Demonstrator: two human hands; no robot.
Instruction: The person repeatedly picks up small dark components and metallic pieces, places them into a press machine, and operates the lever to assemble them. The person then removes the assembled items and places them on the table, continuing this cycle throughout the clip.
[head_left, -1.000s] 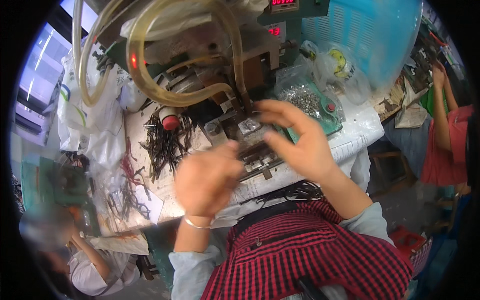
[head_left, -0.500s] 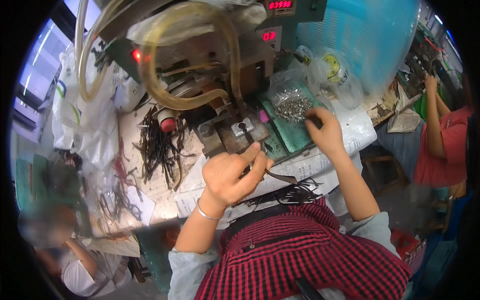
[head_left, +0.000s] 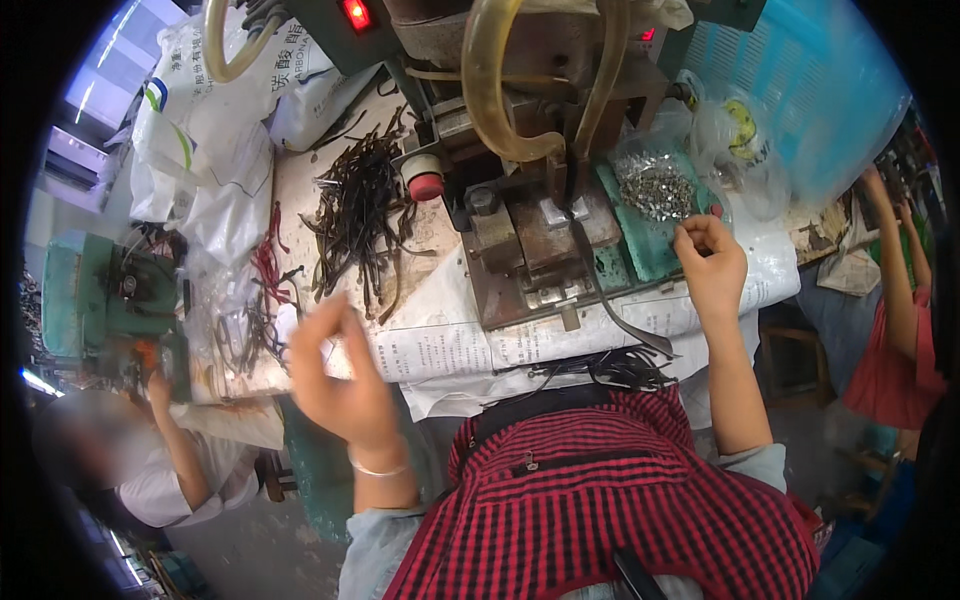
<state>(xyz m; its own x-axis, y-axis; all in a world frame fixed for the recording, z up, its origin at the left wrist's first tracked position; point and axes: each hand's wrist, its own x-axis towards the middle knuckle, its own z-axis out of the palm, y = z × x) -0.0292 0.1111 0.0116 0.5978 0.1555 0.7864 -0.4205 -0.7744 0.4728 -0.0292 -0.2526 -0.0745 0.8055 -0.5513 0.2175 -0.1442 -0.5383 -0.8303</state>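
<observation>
My left hand (head_left: 348, 385) is raised over the near-left table edge, smeared by motion, with thumb and fingers apart and nothing visible in them. My right hand (head_left: 716, 262) hovers beside the green tray (head_left: 648, 250), thumb and fingertips pinched; whatever is between them is too small to make out. Small shiny metal pieces (head_left: 655, 190) lie heaped on clear plastic in that tray. A dark flat strap (head_left: 610, 295) has one end at the metal block (head_left: 556, 212) under the press (head_left: 520, 60); its other end hangs toward me, touched by neither hand.
A pile of dark straps (head_left: 355, 215) lies left of the press, near a red push button (head_left: 426, 187). More dark straps (head_left: 610, 370) rest at the front edge. Thick yellowish hoses (head_left: 480, 80) loop overhead. Co-workers sit at left (head_left: 170, 450) and right (head_left: 895, 330).
My left hand has let go of the strap and swung left, away from the press. My right hand has drawn back from the metal pieces, fingertips pinched. The head view has shifted.
</observation>
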